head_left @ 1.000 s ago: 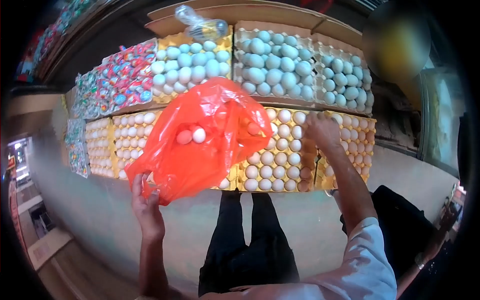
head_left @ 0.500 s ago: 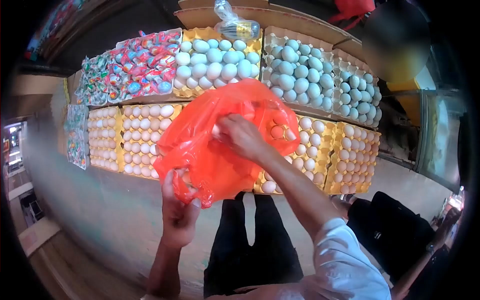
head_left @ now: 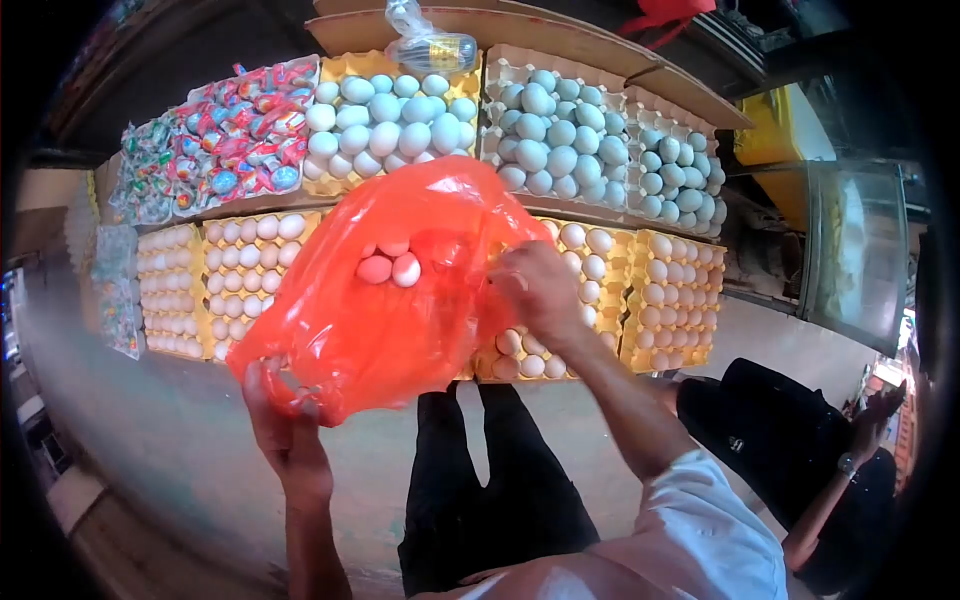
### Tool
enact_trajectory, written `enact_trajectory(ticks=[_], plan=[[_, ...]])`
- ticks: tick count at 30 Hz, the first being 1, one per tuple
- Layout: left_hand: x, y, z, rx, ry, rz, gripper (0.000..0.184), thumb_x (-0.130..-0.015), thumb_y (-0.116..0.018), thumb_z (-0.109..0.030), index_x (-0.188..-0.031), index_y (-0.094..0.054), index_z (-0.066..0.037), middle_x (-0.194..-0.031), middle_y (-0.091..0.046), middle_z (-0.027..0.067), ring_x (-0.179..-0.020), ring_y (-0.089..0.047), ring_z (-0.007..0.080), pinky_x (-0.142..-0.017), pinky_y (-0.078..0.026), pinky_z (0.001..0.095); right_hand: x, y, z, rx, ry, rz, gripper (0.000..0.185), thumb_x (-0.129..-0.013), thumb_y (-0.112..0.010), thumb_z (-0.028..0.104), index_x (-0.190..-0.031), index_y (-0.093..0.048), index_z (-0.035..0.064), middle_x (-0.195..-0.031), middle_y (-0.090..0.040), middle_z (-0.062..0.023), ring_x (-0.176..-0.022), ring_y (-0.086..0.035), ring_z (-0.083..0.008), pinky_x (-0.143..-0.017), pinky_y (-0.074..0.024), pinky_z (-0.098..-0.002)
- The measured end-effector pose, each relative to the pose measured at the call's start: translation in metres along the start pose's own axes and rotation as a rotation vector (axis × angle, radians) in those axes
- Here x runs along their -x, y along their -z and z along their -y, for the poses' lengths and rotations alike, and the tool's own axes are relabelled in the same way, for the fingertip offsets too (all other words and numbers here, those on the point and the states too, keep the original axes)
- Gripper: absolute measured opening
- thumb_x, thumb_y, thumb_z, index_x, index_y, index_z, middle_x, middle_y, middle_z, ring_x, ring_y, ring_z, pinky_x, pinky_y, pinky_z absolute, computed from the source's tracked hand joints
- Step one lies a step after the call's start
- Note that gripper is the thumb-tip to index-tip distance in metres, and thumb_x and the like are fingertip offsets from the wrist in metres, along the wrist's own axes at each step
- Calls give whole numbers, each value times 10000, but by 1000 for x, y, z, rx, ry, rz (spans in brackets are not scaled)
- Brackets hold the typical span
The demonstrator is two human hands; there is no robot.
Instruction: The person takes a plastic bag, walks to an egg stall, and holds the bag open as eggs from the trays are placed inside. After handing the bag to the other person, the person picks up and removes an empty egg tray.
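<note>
A red plastic bag (head_left: 350, 330) is spread over the middle of the front row of egg trays. My left hand (head_left: 285, 405) is closed on the bag's gathered lower left corner. Several eggs (head_left: 375, 270) lie in a cluster in the bag, tinted by the plastic. At the bag's right edge, my right hand (head_left: 545, 290) hovers over a yellow tray of pale eggs (head_left: 533, 366). Its fingers are bent, blurred and partly hidden, so I cannot make out whether they hold anything.
Behind stand trays of bluish eggs (head_left: 385, 107), more bluish eggs (head_left: 560, 130) and wrapped candy-like packets (head_left: 235, 130). A bagged bottle (head_left: 437, 52) lies on the back edge. At right are a glass case (head_left: 855, 255) and another person's dark clothing (head_left: 780, 430).
My right hand has moved right, out of the bag to its edge. The bag and my left hand have shifted left in view, and the cluster of eggs now shows.
</note>
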State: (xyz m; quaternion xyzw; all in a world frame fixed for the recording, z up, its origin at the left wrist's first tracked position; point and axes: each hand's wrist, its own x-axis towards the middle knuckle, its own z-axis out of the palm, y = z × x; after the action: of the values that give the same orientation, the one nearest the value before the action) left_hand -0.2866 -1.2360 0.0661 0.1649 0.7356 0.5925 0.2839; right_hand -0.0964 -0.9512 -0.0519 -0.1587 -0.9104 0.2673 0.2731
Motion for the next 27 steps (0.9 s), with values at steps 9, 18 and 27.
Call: enact_trajectory(ticks=[9, 18, 27], plan=[[8, -38, -7, 49, 127, -146, 628, -941, -588, -125, -1494, -315, -11, -1462, -402, 106, -1337, -403, 229, -1098, -376, 397, 64, 55, -103, 397, -971, 33, 363, -897, -685, 316, -1175, -609, 96, -1023, -667, -138, -957, -621, -357, -778, -473, -494], [13, -59, -6, 0, 132, -154, 690, -926, -514, 4, -1542, -203, 4, -1533, -361, 180, -1363, -433, 291, -1144, -364, 450, 104, 49, -131, -114, -902, -328, 431, -908, -674, 235, -1303, -557, 109, -1021, -655, -90, -888, -644, -210, -687, -511, -400], [7, -66, -15, 67, 135, -157, 598, -940, -475, 26, -1503, -277, 32, -1488, -394, 170, -1330, -460, 273, -1112, -397, 419, 59, 60, -114, -311, -1051, -15, 378, -881, -729, 335, -1090, -571, 63, -1039, -638, -132, -901, -670, -303, -648, -545, -407]])
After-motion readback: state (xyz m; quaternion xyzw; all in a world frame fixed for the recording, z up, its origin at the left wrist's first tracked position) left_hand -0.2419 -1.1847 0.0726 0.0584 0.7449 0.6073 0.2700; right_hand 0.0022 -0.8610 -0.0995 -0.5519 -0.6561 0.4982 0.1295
